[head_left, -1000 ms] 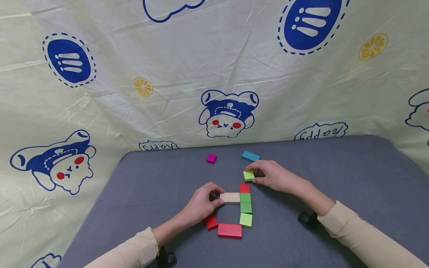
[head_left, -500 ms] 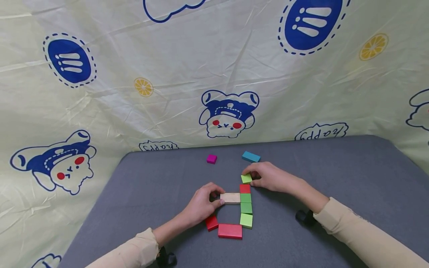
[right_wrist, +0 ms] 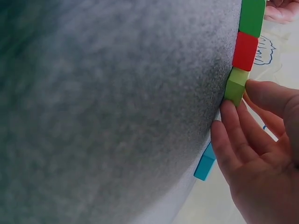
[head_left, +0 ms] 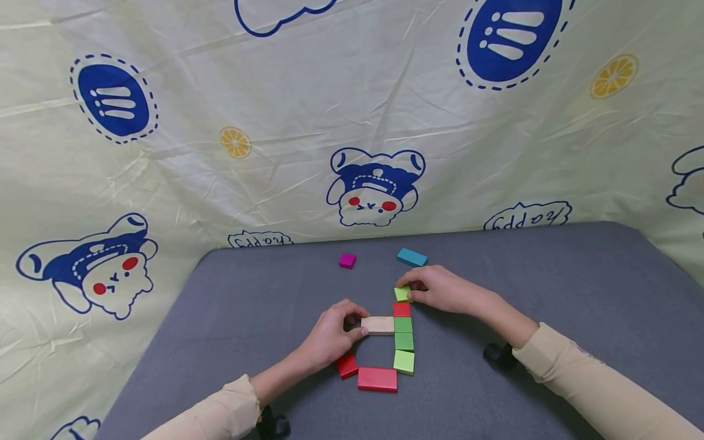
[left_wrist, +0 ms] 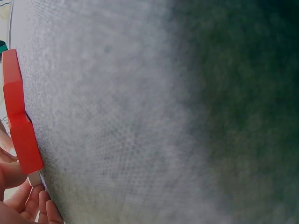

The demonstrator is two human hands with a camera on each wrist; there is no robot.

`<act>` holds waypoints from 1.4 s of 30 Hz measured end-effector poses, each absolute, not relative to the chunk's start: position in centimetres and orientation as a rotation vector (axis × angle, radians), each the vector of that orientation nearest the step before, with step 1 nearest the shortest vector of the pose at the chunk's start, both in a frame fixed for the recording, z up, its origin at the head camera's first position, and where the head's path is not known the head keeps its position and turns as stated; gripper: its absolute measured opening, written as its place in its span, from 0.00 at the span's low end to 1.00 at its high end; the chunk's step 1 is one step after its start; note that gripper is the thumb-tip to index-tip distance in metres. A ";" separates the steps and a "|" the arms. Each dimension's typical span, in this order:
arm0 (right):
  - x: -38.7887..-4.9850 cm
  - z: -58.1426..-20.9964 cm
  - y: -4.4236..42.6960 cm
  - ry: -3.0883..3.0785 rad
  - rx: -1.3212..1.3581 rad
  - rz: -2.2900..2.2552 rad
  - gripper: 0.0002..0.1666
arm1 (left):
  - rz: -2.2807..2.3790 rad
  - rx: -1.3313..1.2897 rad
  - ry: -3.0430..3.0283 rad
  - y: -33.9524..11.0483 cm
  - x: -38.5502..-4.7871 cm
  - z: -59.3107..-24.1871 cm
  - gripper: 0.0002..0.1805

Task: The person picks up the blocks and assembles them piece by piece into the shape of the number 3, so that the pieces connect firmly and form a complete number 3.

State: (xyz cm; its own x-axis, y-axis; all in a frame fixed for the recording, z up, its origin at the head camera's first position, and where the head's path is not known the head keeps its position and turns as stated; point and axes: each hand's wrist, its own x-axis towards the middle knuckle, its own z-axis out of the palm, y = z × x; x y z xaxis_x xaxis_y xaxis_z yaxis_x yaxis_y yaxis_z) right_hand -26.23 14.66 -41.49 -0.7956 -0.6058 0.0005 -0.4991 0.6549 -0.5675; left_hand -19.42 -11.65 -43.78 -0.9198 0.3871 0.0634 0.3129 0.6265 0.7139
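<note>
My right hand (head_left: 448,292) pinches a light green block (head_left: 402,294) at the far end of a column of blocks. Just nearer than it lies a small red block (head_left: 402,310), then two green blocks (head_left: 404,341) and another light green block (head_left: 404,362). In the right wrist view, the held light green block (right_wrist: 236,87) touches the red block (right_wrist: 245,50). A plain wooden block (head_left: 378,326) joins the column from the left, its left end between the thumb and finger of my left hand (head_left: 329,336).
A long red block (head_left: 377,379) lies at the column's near end, with a tilted red block (head_left: 347,365) at its left. Farther back on the grey table (head_left: 495,269) are a magenta block (head_left: 347,261) and a blue block (head_left: 412,256). A printed cloth (head_left: 286,183) hangs behind.
My right hand has moved nearer and slightly left, bringing the light green block up to the small red block. The left hand has stayed at the wooden block.
</note>
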 end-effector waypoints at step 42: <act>-25.5 -41.1 14.6 2.713 -0.901 -0.891 0.17 | 1.205 0.650 2.735 -11.8 -19.4 -43.8 0.11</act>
State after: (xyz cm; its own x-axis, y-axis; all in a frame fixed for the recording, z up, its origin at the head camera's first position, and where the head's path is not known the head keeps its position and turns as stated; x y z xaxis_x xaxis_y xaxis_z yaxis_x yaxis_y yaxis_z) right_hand -25.47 14.58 -41.07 -0.8091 -0.5860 0.0447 -0.4983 0.6437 -0.5808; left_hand -19.40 -11.77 -43.75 -0.9064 0.4120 0.0932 0.3468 0.5999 0.7210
